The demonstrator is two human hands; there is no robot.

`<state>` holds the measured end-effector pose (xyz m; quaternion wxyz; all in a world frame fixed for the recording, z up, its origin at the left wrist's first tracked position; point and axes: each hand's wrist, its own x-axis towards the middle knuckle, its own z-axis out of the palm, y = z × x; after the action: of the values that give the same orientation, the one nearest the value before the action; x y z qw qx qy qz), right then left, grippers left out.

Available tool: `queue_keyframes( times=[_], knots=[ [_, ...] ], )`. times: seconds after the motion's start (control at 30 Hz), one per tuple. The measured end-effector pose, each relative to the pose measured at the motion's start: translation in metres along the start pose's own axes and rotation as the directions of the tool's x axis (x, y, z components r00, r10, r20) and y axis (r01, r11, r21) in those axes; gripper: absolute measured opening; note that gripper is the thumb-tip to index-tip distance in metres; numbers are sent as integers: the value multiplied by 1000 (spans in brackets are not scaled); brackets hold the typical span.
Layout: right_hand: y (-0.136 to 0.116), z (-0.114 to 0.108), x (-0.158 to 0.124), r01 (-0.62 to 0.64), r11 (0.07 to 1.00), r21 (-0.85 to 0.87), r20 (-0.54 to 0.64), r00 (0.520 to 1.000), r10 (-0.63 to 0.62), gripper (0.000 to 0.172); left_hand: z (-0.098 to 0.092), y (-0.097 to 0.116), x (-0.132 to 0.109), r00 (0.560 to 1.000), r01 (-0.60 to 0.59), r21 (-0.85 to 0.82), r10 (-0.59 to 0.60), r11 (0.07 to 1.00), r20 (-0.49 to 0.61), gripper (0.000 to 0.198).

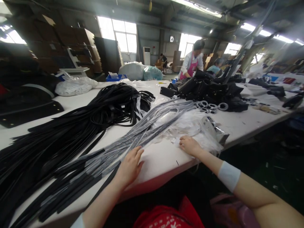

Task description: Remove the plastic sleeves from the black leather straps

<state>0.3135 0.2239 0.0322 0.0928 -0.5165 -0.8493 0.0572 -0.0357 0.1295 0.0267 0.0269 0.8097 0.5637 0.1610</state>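
Note:
Close to the table's front edge, my left hand is open, its fingers stretched forward beside a bundle of plastic-wrapped dark straps. My right hand rests at the white table top by a heap of clear plastic bags, fingers loosely bent and apart. Nothing shows in either hand. The wrapped straps run diagonally from the lower left toward several grey rings. To their left lies a big pile of loose black straps.
Black bags are heaped at the far side of the table, with a person in a pink apron behind them. A filled plastic bag and black leather-like pieces are at the left. Cartons stand behind.

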Motion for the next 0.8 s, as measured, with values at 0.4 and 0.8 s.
queue_keyframes(
  times=[0.4,0.8],
  knots=[
    [-137,5,-84,92,952,291,-124,991,-58,18,7,87,-51,938,346,-788,-187,510,291,45],
    [-100,88,-135,-84,913,398,-592,737,326,32,32,95,-43,726,477,-848,-439,-232,529,49]
  ],
)
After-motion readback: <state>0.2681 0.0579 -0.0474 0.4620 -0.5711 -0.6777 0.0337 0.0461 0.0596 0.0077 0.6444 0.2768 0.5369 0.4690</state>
